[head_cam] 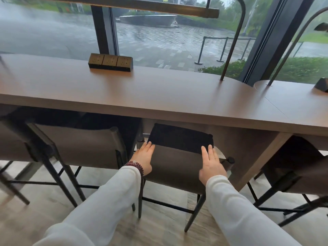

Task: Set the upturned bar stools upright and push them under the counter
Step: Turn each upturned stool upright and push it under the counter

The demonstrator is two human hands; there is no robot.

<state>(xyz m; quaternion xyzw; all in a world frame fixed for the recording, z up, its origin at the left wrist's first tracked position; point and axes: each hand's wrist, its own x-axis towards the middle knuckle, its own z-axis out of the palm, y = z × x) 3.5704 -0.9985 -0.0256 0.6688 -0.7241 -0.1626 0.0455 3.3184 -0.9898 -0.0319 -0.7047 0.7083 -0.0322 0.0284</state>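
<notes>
A bar stool point(177, 167) with a brown backrest and black seat stands upright in front of me, its seat under the edge of the long brown counter point(159, 96). My left hand point(144, 159) lies flat on the left part of the backrest, fingers apart. On the right part, my right hand point(211, 166) presses flat in the same way. Neither hand wraps around anything. Another upright stool point(79, 144) stands to the left, partly under the counter, and a third stool point(298, 171) stands to the right beyond the counter's support panel.
A black socket block point(111, 62) sits on the counter near the window. Two thin lamp stems point(230, 48) rise from the counter at the right. A wooden support panel point(262, 157) stands right of my stool. A further stool frame point(10, 174) shows at far left.
</notes>
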